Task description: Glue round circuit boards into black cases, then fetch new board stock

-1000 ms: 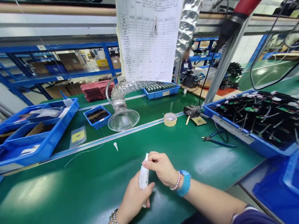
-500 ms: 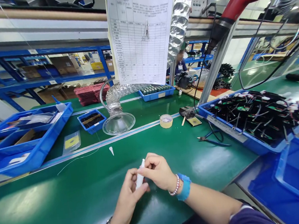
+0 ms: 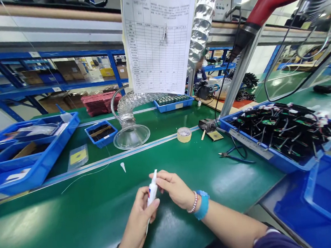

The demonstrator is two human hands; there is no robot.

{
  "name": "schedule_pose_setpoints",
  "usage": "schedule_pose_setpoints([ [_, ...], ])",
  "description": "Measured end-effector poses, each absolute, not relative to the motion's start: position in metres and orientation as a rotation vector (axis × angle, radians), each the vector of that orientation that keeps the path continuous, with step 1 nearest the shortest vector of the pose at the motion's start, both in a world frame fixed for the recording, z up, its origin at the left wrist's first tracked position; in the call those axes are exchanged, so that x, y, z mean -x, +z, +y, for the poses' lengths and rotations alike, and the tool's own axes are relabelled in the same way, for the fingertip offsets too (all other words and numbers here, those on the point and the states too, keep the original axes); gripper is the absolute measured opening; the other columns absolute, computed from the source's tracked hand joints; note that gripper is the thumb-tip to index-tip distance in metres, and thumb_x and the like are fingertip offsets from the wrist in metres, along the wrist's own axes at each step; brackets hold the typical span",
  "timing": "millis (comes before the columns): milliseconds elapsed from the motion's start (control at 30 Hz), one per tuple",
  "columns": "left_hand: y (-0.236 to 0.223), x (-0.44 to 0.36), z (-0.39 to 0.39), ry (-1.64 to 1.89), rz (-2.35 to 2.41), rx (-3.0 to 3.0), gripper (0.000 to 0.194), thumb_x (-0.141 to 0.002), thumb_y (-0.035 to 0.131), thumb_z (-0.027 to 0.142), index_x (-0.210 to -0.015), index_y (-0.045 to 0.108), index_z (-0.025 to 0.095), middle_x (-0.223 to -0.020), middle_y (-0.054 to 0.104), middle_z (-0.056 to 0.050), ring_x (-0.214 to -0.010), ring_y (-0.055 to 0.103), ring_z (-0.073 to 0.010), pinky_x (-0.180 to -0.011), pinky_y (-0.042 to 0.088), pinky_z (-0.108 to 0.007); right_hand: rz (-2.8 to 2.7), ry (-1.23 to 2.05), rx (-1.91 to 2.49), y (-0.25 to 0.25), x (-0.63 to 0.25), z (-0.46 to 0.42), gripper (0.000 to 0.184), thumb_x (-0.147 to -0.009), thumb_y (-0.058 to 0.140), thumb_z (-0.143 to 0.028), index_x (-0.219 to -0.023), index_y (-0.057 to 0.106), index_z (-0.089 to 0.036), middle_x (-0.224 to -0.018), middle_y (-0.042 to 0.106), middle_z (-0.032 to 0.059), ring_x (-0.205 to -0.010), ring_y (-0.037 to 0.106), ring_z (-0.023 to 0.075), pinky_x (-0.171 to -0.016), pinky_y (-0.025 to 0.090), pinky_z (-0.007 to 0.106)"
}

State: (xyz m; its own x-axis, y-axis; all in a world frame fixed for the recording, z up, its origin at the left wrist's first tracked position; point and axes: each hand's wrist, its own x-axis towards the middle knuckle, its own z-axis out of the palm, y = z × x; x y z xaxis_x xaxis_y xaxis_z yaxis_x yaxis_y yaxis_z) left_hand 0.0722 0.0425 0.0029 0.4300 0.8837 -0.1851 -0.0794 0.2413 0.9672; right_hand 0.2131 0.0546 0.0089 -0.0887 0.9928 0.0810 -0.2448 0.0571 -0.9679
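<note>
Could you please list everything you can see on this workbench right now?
Small white plastic tube: one, white, held upright in both hands.
White cone-shaped cap: one, white, on green bench.
Clear funnel hood: one, transparent, on silver hose.
Roll of tape: one, beige, mid-bench.
Blue-handled pliers: one, beside right bin.
Blue bin of wired boards: one, right.
Blue trays: several, left.
Hanging paper form: one, white, overhead.
Left hand: grips tube.
Right hand: fingers at tube's tip.
</note>
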Motion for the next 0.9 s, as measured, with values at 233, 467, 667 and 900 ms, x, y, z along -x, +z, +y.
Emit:
schedule_pose_setpoints([
  [233,-0.0054,-0.0702,0.0432,0.778,0.837,-1.149,0.025,-0.078,0.06,0.033,-0.091,0.043,0.021,-0.07,0.038,0.006,-0.055,0.033,-0.0052,-0.046,0.029,-0.019,-0.871,1.43,0.862,0.0074,-0.2154,0.0554,0.015,-0.059,0.075,-0.022,-0.067,0.065,-0.015,-0.064,0.057,-0.0027,-0.063,0.049,0.0085,-0.066,0.038,0.024],
  [467,-0.0011,-0.0708,0.0453,0.8,0.732,-1.021,0.019,-0.079,0.058,0.028,-0.09,0.046,0.018,-0.066,0.045,0.004,-0.056,0.042,-0.0073,-0.051,0.037,-0.021,-0.763,1.566,0.733,0.0043,-0.2191,0.0588,0.026,-0.06,0.075,-0.018,-0.085,0.068,-0.018,-0.075,0.063,-0.0008,-0.072,0.054,0.01,-0.074,0.04,0.025],
  [667,-0.0007,-0.0694,0.0456,0.796,0.703,-0.931,0.022,-0.076,0.061,0.029,-0.086,0.046,0.016,-0.058,0.052,0.002,-0.05,0.048,-0.0088,-0.052,0.038,-0.022,-0.749,1.572,0.725,0.0084,-0.221,0.0565,0.045,-0.062,0.074,-0.016,-0.105,0.062,-0.021,-0.092,0.067,0.004,-0.087,0.058,0.0149,-0.085,0.039,0.031],
  [900,-0.0025,-0.0677,0.0469,0.791,0.687,-0.901,0.028,-0.07,0.066,0.029,-0.086,0.048,0.015,-0.056,0.054,0.002,-0.049,0.049,-0.0097,-0.051,0.04,-0.023,-0.76,1.523,0.778,0.0071,-0.2197,0.0565,0.036,-0.067,0.071,-0.018,-0.101,0.062,-0.021,-0.078,0.065,-0.0005,-0.074,0.056,0.0117,-0.077,0.041,0.028],
])
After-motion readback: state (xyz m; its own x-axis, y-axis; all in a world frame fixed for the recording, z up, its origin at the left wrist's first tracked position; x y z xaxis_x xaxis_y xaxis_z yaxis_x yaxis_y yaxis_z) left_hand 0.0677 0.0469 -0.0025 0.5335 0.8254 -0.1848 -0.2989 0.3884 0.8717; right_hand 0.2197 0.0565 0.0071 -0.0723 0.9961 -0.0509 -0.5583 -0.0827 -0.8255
